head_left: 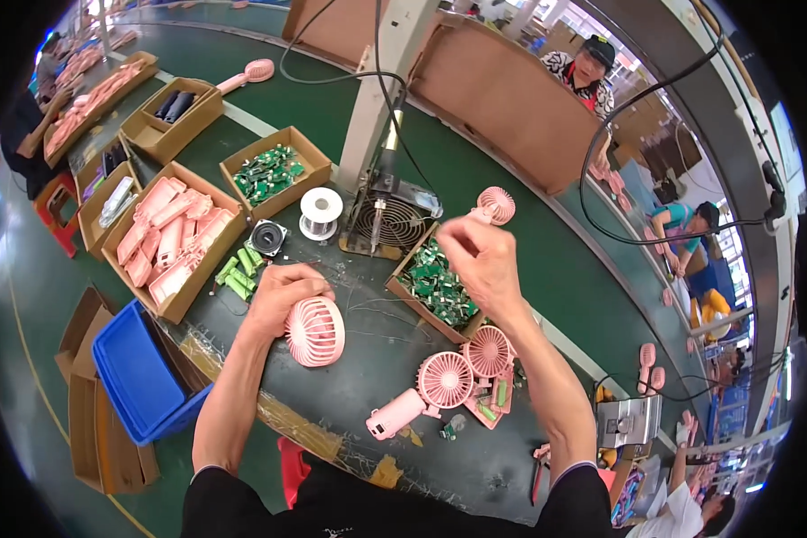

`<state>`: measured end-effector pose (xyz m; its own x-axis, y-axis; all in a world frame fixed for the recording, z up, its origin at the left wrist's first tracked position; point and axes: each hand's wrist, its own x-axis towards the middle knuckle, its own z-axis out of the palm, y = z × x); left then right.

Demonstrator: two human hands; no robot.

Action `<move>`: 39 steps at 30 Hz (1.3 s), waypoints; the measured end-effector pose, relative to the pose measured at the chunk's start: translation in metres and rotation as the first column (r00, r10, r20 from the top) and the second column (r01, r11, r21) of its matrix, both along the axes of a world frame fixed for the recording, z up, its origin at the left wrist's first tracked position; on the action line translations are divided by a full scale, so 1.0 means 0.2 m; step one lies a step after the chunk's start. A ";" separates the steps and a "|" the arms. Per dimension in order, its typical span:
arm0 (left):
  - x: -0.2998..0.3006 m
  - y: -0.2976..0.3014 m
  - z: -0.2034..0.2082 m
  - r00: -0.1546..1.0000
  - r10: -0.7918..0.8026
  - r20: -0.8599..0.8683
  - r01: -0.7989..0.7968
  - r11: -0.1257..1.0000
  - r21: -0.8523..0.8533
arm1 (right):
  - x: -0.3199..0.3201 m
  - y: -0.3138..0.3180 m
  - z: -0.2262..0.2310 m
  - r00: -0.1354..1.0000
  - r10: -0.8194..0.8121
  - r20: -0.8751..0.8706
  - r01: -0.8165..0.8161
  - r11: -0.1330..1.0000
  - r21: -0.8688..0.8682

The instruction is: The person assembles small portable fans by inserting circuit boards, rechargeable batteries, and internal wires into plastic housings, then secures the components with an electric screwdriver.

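My left hand [282,298] is closed on a pink handheld fan [315,332]; its round slatted head faces me, and the rest is hidden by the hand. My right hand [482,260] is raised, fingers pinched together, over the near end of a cardboard box of green circuit boards [435,282]. What the pinch holds, if anything, is too small to make out. Two more pink fans lie on the bench to the right: one whole fan [444,380] and one opened fan [490,351], with a green battery [488,411] in its housing.
A soldering iron [378,215] stands upright beside a solder spool [321,213]. Green batteries [239,273] lie left of my left hand. Boxes hold pink shells [172,235] and circuit boards [269,172]. Red-handled pliers [538,471] lie by my right forearm. A co-worker [586,72] is across the line.
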<state>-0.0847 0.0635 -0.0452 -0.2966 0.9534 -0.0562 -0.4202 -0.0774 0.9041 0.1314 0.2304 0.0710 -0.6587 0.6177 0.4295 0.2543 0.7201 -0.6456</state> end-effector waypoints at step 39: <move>0.24 0.05 0.00 0.946 -0.240 0.219 0.222 0.970 0.102 | 0.18 -0.27 -0.27 0.966 0.040 -0.256 -0.240 0.515 -0.823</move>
<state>-0.0359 0.0732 -0.0459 -0.0552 0.9982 -0.0226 -0.6285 -0.0171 0.7776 0.1679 0.1766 0.0175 -0.7415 0.6597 -0.1219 0.0089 -0.1721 -0.9850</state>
